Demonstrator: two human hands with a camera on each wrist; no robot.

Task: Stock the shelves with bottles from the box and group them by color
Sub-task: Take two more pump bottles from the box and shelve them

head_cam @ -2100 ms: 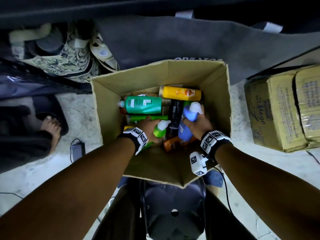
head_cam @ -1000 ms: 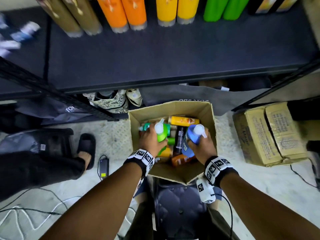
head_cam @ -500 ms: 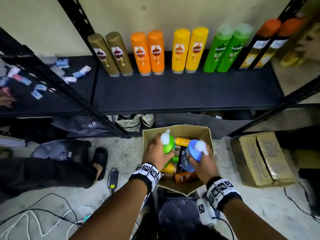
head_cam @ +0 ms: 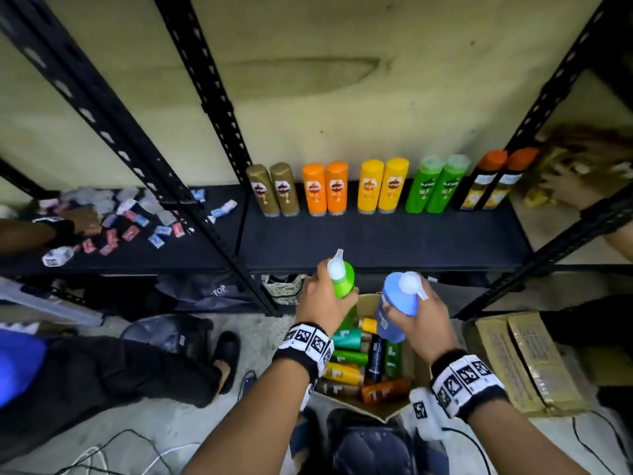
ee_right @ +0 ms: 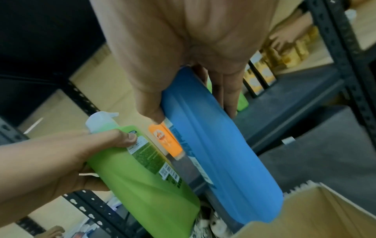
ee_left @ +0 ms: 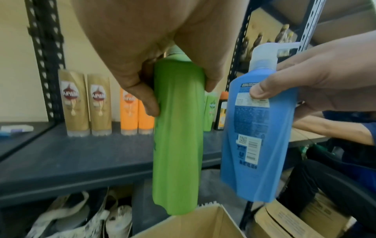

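Observation:
My left hand [head_cam: 325, 299] grips a green pump bottle [head_cam: 343, 279] and my right hand [head_cam: 416, 315] grips a blue pump bottle [head_cam: 397, 305]; both hang above the open cardboard box [head_cam: 409, 366], just in front of the dark shelf [head_cam: 376, 241]. The box still holds several bottles lying down. In the left wrist view the green bottle [ee_left: 178, 133] and the blue bottle [ee_left: 258, 132] hang upright side by side. The right wrist view has the blue bottle [ee_right: 219, 154] and the green bottle [ee_right: 146, 182] tilted. On the shelf stand pairs of gold [head_cam: 272, 190], orange [head_cam: 325, 188], yellow [head_cam: 383, 186], green [head_cam: 435, 185] and black bottles [head_cam: 489, 181].
Another person's hand [head_cam: 80, 221] sorts small packets on the left shelf bay, and a further hand [head_cam: 568, 186] reaches in at the right bay. A taped carton [head_cam: 524, 365] sits on the floor to the right. Black uprights [head_cam: 205, 80] frame the shelf. Cables lie on the floor.
Both hands have lifted the green and blue bottles up out of the box toward the shelf edge, and my view has tilted upward to take in the shelf and wall.

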